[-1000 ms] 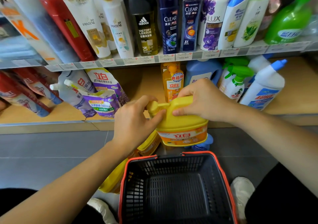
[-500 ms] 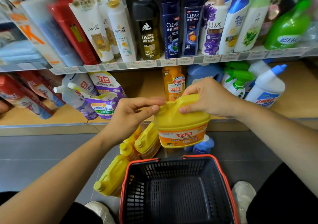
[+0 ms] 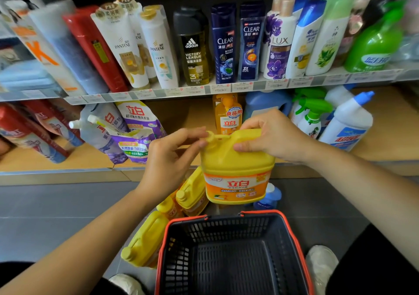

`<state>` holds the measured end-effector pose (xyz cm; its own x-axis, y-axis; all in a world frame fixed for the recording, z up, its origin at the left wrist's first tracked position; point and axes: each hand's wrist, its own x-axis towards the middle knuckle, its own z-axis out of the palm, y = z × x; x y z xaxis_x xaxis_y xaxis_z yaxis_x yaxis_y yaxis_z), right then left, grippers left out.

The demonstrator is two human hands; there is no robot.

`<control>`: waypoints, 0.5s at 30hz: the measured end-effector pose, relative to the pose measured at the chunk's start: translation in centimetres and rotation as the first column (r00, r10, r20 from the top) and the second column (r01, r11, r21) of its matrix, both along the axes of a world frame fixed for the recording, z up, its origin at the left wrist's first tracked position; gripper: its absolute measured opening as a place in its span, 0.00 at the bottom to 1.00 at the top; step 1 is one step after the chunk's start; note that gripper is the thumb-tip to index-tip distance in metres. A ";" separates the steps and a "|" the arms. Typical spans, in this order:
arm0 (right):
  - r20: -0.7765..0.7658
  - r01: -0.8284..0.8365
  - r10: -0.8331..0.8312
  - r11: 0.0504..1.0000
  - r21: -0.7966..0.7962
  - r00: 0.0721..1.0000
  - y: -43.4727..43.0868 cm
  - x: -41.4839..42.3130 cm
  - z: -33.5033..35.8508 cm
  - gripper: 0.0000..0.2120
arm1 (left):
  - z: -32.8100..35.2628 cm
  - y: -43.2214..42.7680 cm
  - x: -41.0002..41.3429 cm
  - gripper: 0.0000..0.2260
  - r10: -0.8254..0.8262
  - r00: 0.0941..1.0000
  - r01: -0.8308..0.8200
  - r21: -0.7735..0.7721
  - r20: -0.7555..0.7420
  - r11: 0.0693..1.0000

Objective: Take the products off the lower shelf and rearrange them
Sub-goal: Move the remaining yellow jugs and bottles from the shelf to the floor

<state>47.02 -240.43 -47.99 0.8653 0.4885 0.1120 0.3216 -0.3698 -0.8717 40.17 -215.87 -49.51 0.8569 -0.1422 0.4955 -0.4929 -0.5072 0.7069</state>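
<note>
We hold the yellow detergent jug (image 3: 235, 172) upright in the air. Our right grip (image 3: 272, 136) is curled over its top handle, fingers wrapped round it. Our left grip (image 3: 169, 156) meets the jug's cap (image 3: 210, 136) from the other side, pinching it between thumb and forefinger, the other fingers loosely bent. Below both grips, a black basket (image 3: 226, 229) with a red rim sits on the grey floor (image 3: 56, 204). Under the left grip, more yellow jugs (image 3: 147, 238) lie on the floor beside the basket. Beyond the grips runs the lower shelf (image 3: 45, 158). On it, an orange bottle (image 3: 227, 115) stands just behind the held jug, purple refill pouches (image 3: 136, 136) beyond the left grip, and a blue jug (image 3: 265, 104) and a green spray bottle (image 3: 310, 117) beyond the right.
</note>
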 end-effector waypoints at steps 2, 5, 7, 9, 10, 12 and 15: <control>0.012 0.031 -0.032 0.998 0.050 0.999 -0.2 0.2 0.1 0.13 | -0.2 0.4 0.4 0.14 -0.030 0.993 0.022 -0.075 -0.117 0.997; 0.023 0.074 -0.077 0.990 0.116 0.997 -0.6 0.6 0.3 0.12 | -1.0 1.0 1.1 0.21 -0.091 0.930 0.028 -0.178 -0.357 0.984; -0.065 0.093 -0.079 0.958 0.272 0.995 -0.8 0.6 0.4 0.12 | -1.6 1.4 1.4 0.30 -0.128 0.883 0.034 -0.211 -0.451 0.977; -0.142 0.124 -0.069 0.897 0.424 0.987 -0.8 0.6 0.5 0.11 | -2.2 1.6 1.5 0.36 -0.152 0.861 0.038 -0.237 -0.485 0.971; -0.154 0.138 -0.073 0.874 0.467 0.985 -0.8 0.5 0.6 0.11 | -2.3 1.7 1.5 0.37 -0.147 0.862 0.025 -0.250 -0.485 0.968; -0.175 0.164 -0.082 0.836 0.524 0.981 -0.8 0.5 0.7 0.10 | -2.5 2.0 1.9 0.41 -0.109 0.879 -0.035 -0.290 -0.464 0.956; -0.222 0.213 -0.102 0.798 0.564 0.970 -0.8 0.4 0.9 0.11 | -2.7 2.6 2.5 0.50 -0.057 0.866 -0.137 -0.345 -0.497 0.929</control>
<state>47.41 -241.20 -47.06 0.9566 0.2347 0.1724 0.1289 0.1896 -0.9734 42.71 -213.22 -52.19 0.9998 0.0011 0.0181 -0.0176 -0.1837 0.9828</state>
